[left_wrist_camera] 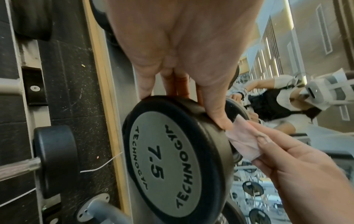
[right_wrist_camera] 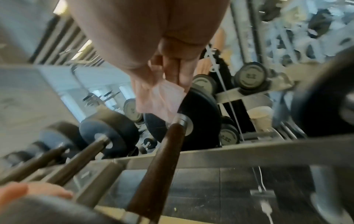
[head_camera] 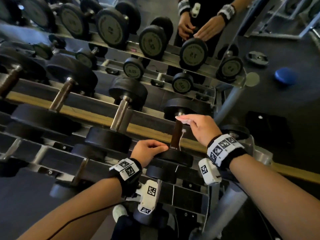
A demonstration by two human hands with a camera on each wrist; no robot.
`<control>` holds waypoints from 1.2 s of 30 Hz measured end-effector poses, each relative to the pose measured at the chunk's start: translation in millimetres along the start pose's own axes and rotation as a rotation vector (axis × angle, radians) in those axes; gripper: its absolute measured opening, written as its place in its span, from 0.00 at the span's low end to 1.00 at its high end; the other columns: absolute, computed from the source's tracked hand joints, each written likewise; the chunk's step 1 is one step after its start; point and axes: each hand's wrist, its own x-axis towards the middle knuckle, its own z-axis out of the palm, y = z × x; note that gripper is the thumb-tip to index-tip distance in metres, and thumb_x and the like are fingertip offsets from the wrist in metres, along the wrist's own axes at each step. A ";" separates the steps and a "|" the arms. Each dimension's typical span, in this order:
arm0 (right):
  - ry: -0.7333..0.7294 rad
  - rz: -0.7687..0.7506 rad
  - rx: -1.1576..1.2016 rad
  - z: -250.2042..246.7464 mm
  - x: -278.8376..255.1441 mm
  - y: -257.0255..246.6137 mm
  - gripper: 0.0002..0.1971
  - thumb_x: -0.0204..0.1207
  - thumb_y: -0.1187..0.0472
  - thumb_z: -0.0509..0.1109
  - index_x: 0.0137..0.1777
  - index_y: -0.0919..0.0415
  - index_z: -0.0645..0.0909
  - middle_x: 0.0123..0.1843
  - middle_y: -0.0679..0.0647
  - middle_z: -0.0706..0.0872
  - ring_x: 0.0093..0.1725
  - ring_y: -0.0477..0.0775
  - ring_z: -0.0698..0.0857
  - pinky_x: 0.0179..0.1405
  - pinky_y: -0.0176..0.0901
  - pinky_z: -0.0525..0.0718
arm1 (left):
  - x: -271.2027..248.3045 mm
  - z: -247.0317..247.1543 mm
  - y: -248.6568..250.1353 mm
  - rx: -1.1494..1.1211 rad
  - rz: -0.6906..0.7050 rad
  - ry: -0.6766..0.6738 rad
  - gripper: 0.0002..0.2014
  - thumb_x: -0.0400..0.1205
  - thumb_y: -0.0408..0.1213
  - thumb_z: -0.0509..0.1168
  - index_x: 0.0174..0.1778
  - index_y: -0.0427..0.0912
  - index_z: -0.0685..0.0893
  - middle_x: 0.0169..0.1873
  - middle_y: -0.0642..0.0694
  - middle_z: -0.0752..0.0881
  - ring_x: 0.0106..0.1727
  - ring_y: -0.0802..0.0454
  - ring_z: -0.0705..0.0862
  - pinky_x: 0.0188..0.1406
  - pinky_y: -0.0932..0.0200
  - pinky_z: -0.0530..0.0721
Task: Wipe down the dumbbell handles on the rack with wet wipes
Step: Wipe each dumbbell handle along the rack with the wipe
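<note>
A 7.5 dumbbell lies on the rack's top row with a dark brown handle (head_camera: 176, 134) (right_wrist_camera: 155, 165). My left hand (head_camera: 149, 149) (left_wrist_camera: 182, 84) grips the rim of its near black weight head (head_camera: 174, 157) (left_wrist_camera: 172, 159), fingers curled over the edge. My right hand (head_camera: 195, 126) (left_wrist_camera: 298, 174) (right_wrist_camera: 168, 71) pinches a pale wet wipe (head_camera: 183, 119) (left_wrist_camera: 243, 142) (right_wrist_camera: 162, 98) just above the far end of the handle, beside the far head (head_camera: 183, 106) (right_wrist_camera: 201, 115). Whether the wipe touches the metal collar is unclear.
More dumbbells (head_camera: 121, 108) with steel handles sit to the left on the same row, and lower rows hold smaller ones (head_camera: 81, 168). A mirror behind the rack reflects the weights and my hands (head_camera: 194, 28). A blue disc (head_camera: 284, 76) shows at the right.
</note>
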 end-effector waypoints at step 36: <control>-0.720 -0.537 -0.466 41.3 15.9 34.1 0.36 0.79 0.75 0.60 0.80 0.38 0.66 0.84 0.44 0.66 0.85 0.54 0.62 0.82 0.63 0.65 | -18.7 13.0 -10.8 -0.189 -0.171 0.267 0.19 0.67 0.49 0.82 0.52 0.51 0.89 0.48 0.51 0.92 0.49 0.56 0.90 0.54 0.58 0.87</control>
